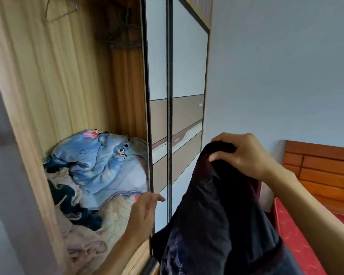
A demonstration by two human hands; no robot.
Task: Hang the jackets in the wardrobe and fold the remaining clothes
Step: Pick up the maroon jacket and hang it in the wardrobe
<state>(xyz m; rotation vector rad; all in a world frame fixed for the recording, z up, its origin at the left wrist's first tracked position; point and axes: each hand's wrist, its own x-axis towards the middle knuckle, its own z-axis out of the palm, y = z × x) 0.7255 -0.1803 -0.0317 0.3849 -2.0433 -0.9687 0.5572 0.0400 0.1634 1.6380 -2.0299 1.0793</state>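
Observation:
My right hand (244,155) grips the top of a dark jacket (216,211), which hangs down in front of the wardrobe's sliding door (187,76). My left hand (145,209) reaches toward the edge of that door with its fingers straight and holds nothing. The open wardrobe (68,76) has wooden walls. A wire hanger (61,10) hangs at its top left, and several more hangers (123,30) hang further back. A heap of clothes and a blue patterned quilt (103,165) lies on the wardrobe floor.
A bed with a red mattress (298,241) and a wooden headboard (324,171) stands at the right, close behind the jacket. A pale wall (286,66) fills the upper right. The wardrobe's left frame (8,155) is near me.

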